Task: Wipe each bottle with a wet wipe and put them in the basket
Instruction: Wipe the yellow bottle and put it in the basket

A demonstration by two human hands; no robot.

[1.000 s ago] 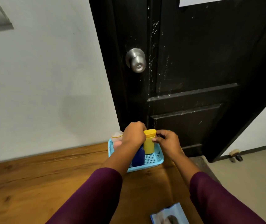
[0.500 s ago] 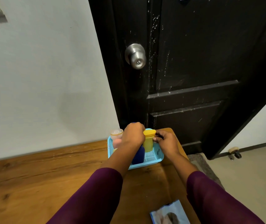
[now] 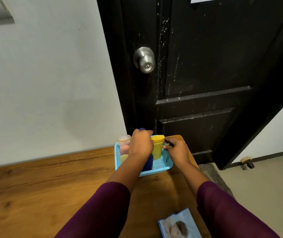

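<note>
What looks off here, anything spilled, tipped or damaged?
Nothing spilled or tipped. The pink bottle, yellow bottle and blue bottle stand upright in the basket; the left hand grips the blue one, the right hand pinches the yellow one. Only oddity: white specks and scuffs on the black door.

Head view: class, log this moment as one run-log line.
left hand grips blue bottle in basket | right hand touches yellow bottle | pink bottle in basket

**Materials and finishes**

The surface [image 3: 42, 186] is grained wood with a soft shine. The basket [image 3: 163, 166] is perforated light blue plastic. The doorknob [image 3: 145, 60] is brushed metal. The door [image 3: 206, 66] is glossy black, with scuffs.
</note>
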